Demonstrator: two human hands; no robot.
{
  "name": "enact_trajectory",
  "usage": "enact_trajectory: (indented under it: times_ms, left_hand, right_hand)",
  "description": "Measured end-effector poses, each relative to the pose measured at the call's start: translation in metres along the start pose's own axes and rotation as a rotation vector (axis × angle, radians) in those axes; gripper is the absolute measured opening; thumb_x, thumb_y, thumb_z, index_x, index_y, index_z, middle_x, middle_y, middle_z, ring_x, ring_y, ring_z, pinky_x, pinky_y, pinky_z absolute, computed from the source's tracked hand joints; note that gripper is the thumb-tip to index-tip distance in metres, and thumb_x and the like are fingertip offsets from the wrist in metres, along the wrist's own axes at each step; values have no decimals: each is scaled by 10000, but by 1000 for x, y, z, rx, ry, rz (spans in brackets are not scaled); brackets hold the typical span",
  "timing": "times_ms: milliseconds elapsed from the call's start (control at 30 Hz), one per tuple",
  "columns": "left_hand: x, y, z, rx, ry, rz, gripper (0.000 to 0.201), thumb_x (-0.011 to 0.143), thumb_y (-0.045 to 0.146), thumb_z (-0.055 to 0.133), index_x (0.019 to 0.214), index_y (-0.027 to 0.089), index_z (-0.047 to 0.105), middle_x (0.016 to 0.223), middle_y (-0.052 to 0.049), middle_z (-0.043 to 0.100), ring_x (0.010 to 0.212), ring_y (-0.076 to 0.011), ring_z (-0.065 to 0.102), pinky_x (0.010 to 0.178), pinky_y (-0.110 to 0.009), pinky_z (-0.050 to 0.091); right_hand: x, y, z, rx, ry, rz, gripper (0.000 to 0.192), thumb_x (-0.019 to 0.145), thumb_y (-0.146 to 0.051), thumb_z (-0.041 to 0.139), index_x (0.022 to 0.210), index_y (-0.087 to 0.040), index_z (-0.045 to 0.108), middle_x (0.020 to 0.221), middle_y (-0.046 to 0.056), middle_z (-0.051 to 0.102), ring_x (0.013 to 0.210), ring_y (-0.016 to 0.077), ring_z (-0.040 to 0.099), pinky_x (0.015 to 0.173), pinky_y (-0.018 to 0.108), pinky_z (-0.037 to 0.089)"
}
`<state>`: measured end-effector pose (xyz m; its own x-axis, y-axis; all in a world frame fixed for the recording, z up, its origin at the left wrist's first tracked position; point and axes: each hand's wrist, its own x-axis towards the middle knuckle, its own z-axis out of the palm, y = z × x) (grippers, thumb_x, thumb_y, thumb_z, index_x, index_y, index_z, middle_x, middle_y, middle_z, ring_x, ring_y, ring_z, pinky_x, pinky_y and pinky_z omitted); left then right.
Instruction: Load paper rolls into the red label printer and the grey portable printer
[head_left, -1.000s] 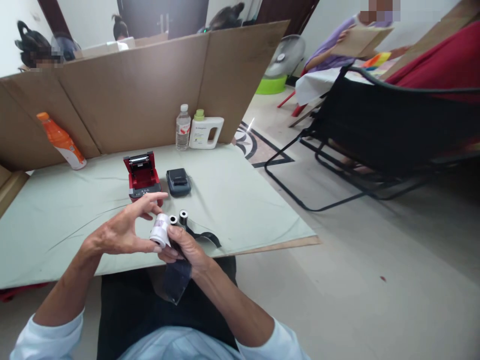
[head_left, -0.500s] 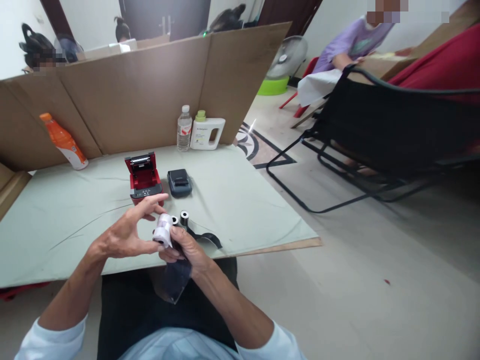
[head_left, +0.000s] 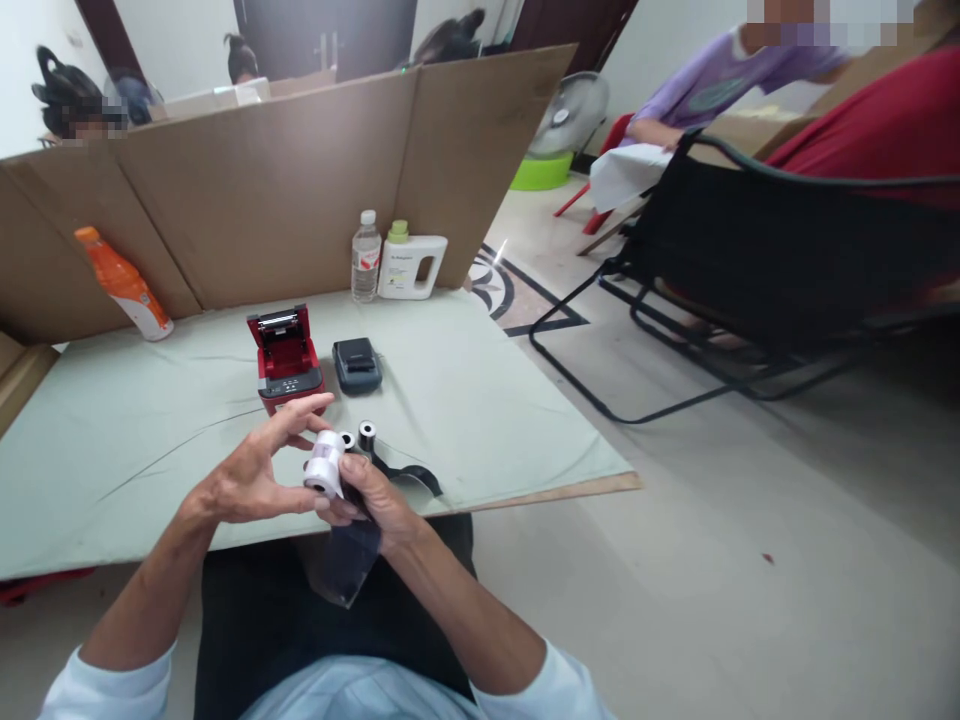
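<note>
Head view: both hands meet at the near table edge.
Paper roll (head_left: 324,465): white, pinched between both hands over the table (head_left: 465,400) edge.
Left hand (head_left: 251,475): fingers spread, thumb and fingertips on roll.
Right hand (head_left: 371,500): clamped on roll; dark plastic wrap (head_left: 349,565) hangs below, possibly held too.
Spare rolls (head_left: 358,437): two, just behind.
Red printer (head_left: 287,357): lid open, bay contents unclear.
Dark printer (head_left: 357,364): closed, beside it.
</note>
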<state>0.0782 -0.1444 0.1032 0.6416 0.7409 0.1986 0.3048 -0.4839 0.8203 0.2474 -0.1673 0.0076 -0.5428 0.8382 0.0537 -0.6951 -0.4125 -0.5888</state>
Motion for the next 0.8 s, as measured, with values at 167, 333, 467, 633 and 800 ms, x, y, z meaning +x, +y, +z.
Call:
enact_trajectory:
  times_ms: [167, 333, 467, 633, 800]
  left_hand:
    - [-2, -12, 9, -150, 27, 10, 924, 772, 299, 873, 1568, 240, 408, 1232, -123, 661, 1181, -280, 638, 992, -420, 540]
    - [6, 13, -14, 134, -67, 16, 865, 758, 188, 825, 1537, 276, 461, 1238, -87, 677, 1161, -256, 638, 1016, -424, 526]
    - [10, 23, -19, 222, -123, 16, 788, 753, 136, 775, 1489, 267, 527, 1184, -68, 696, 1123, -248, 649, 1033, -425, 520]
    - [7, -5, 12, -222, 67, 95, 810, 802, 343, 834, 1516, 240, 464, 1183, -105, 678, 1086, -251, 674, 967, -394, 557]
    - [5, -7, 11, -59, 86, 75, 755, 823, 335, 809, 1495, 238, 479, 1247, -120, 667, 1139, -263, 657, 1023, -425, 537]
  right_hand:
    - [-2, 0, -1, 31, -19, 3, 486, 766, -594, 850, 756, -156, 639, 483, -93, 439, 397, 26, 248, 416, 182, 239]
    - [1, -5, -7, -80, 11, 44, 509, 753, -592, 861, 713, -147, 617, 515, -69, 479, 407, 35, 319, 411, 192, 249]
    - [1, -7, -6, -113, 28, 69, 493, 746, -554, 878, 690, -148, 606, 519, -79, 452, 409, 38, 337, 408, 194, 246]
    - [0, -8, 0, -7, -1, -37, 526, 728, -617, 866, 735, -157, 611, 516, -82, 466, 395, 31, 281, 410, 200, 230]
    - [1, -17, -8, -163, 81, 17, 535, 707, -625, 871, 715, -154, 617, 506, -70, 471, 413, 45, 320, 412, 210, 236]
